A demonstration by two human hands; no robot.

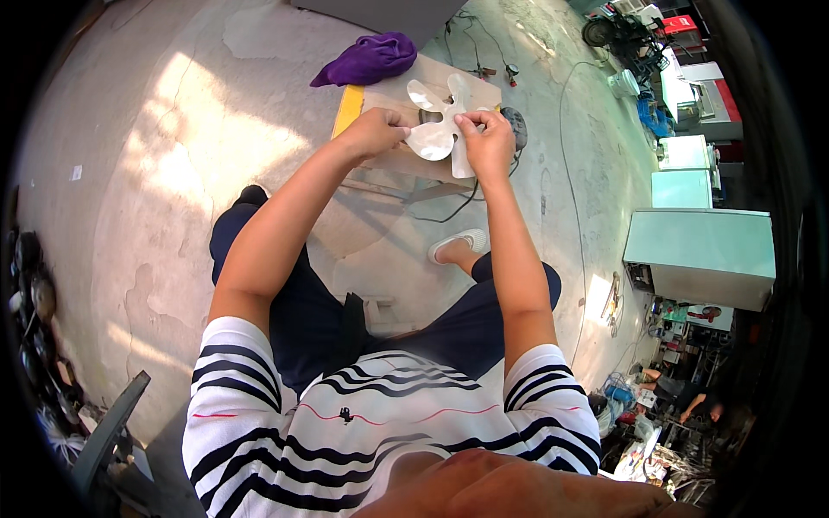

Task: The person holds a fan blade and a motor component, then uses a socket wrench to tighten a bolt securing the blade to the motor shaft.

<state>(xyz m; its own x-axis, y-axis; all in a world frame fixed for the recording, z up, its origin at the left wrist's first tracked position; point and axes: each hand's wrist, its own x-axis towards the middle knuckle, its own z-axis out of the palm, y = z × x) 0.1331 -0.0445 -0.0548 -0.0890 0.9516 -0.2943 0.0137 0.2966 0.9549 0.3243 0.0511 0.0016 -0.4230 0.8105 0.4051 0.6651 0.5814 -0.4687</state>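
I hold a white plastic four-blade fan [430, 141] over a low wooden stand with a yellow edge [348, 116]. My left hand [376, 134] pinches the tip of the lower left blade. My right hand [487, 142] grips the fan on its right side, thumb near the hub. Just right of that hand, a dark rounded appliance [516, 125] with a black cord is partly hidden. A purple cloth [371, 60] lies at the stand's back left.
Cords and small gauge-like fittings [509, 73] lie behind the stand. Refrigerators [698, 255], cartons and a motorbike [639, 52] line the right side. Another person [695, 397] is among clutter at lower right. Dark piled items [34, 293] edge the left.
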